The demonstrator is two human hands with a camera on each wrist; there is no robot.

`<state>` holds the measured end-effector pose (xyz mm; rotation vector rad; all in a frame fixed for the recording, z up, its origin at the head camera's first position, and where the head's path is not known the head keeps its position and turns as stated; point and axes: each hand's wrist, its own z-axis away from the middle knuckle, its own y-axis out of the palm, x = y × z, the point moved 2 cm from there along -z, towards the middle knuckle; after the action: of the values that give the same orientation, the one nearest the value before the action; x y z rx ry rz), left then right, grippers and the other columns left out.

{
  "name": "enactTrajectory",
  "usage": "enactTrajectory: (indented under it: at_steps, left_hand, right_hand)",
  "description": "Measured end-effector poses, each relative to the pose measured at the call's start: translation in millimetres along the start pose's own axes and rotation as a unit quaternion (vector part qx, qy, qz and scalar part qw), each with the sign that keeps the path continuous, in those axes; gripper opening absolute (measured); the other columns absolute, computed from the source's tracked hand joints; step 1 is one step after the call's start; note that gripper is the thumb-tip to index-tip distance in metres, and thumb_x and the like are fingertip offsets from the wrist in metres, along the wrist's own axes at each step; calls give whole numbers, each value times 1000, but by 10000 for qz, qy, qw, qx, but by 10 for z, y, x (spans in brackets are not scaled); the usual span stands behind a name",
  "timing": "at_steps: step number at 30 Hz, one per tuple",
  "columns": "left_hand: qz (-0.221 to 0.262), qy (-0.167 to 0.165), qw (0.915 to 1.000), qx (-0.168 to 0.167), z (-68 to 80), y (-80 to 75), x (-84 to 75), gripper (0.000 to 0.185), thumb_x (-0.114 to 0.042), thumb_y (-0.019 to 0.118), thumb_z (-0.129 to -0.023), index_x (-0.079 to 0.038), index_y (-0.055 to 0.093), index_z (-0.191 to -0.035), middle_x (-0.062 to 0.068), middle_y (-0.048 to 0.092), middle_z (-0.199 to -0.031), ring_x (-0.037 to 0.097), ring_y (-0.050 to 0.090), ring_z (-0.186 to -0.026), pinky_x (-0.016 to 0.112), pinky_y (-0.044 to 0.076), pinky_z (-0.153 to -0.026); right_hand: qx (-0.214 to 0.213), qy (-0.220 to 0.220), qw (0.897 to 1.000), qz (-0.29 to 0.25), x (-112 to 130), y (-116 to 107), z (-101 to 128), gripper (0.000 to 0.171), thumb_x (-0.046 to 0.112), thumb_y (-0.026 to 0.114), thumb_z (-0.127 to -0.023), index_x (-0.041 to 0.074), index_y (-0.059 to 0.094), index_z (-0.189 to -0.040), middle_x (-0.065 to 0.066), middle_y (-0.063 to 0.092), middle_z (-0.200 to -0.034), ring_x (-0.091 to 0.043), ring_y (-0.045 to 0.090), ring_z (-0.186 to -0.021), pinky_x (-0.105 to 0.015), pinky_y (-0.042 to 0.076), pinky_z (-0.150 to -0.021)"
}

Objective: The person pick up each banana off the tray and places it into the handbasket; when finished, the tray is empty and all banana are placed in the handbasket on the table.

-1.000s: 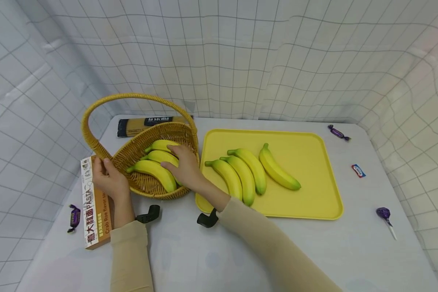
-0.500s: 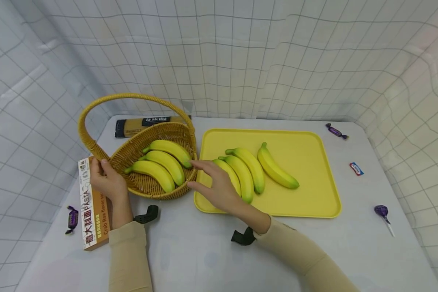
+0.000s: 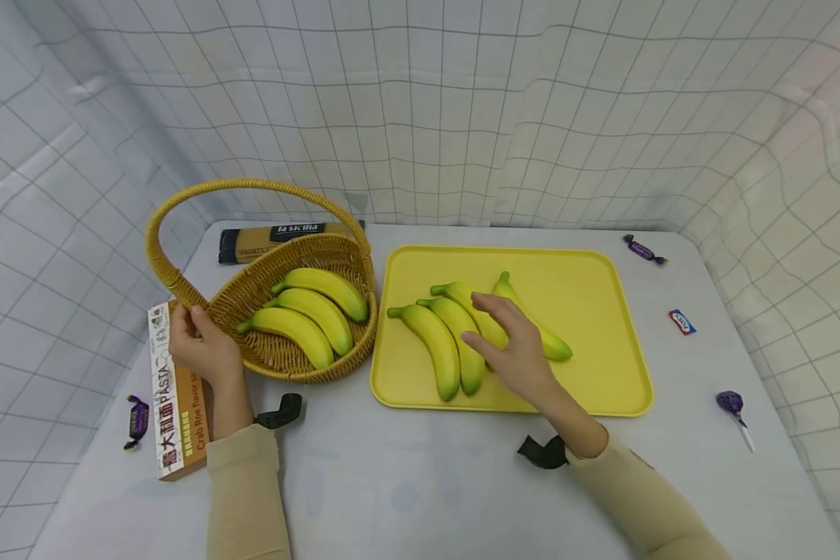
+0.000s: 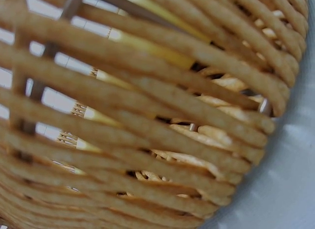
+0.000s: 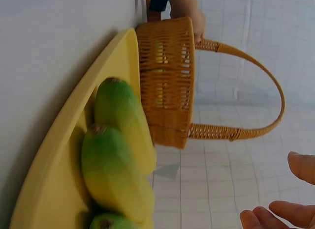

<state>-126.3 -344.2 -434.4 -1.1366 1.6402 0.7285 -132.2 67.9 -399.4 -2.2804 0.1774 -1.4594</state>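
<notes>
My left hand [image 3: 208, 348] grips the wicker basket [image 3: 325, 373] at its left rim, where the arched handle [image 3: 259, 184] joins it. Three bananas [image 3: 290, 330] lie side by side in the basket. My right hand [image 3: 518, 351] is above the yellow tray [image 3: 595, 303], fingers apart and holding nothing. Beneath and around it lie several bananas; the leftmost banana [image 3: 430, 346] is fully visible, while the hand partly covers the banana at the right [image 3: 554, 344]. In the left wrist view the basket's woven wall [image 4: 147, 91] fills most of the picture, with yellow showing through the gaps.
A pasta box [image 3: 178, 397] lies left of the basket, beside a purple candy [image 3: 138, 421]. A spaghetti packet [image 3: 252, 243] sits behind the basket. Right of the tray are another wrapped candy [image 3: 645, 249], a small red-and-blue packet [image 3: 682, 321] and a lollipop [image 3: 731, 404].
My right hand has left the basket and moved right to over the tray, uncovering the three bananas in the basket. My left hand stays on the basket; the view has shifted slightly.
</notes>
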Motion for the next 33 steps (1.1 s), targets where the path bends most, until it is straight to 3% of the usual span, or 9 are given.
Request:
enactTrajectory:
  at_steps: [8, 14, 20, 26, 33]
  left_hand:
    - [-208, -240, 9993, -174, 4, 19, -20, 27, -14, 49, -102, -7, 69, -118, 6, 67, -110, 5, 56, -97, 19, 41, -86]
    - [-193, -303, 9990, -253, 89, 23, -235, 27, -9, 48, -102, 2, 66, -119, 18, 66, -116, 4, 56, -99, 19, 42, -88]
    - [-212, -426, 9983, -321, 134, 18, -350, 27, -9, 48, -102, 3, 64, -120, 17, 65, -119, 6, 56, -104, 20, 43, -93]
    - [-211, -468, 9981, -338, 124, 20, -326, 28, -9, 49, -101, 4, 64, -121, 17, 65, -120, 7, 57, -107, 21, 43, -95]
    - [-343, -475, 9975, -405, 25, 48, -91, 27, -12, 50, -101, 1, 65, -119, 12, 66, -118, 6, 57, -106, 20, 43, -93]
  right_hand:
    - [-627, 290, 9961, 558, -329, -399, 43, 54, 7, 72, -86, 1, 53, -137, -17, 57, -131, -31, 53, -123, -43, 39, -108]
    - [-947, 589, 9903, 823, -510, -634, 51, 56, 9, 72, -87, -1, 51, -139, -20, 54, -134, -34, 52, -125, -50, 38, -108]
    - [-989, 867, 9870, 924, -658, -738, 41, 60, 14, 72, -88, 0, 47, -141, -22, 51, -137, -36, 50, -126, -52, 36, -109]
    - [-764, 1165, 9858, 933, -786, -732, 33, 65, 21, 73, -89, 1, 44, -144, -22, 48, -141, -39, 47, -129, -56, 35, -108]
    - [-482, 1470, 9830, 989, -917, -719, 38, 68, 24, 71, -90, 0, 41, -146, -22, 45, -143, -39, 45, -130, -55, 33, -110]
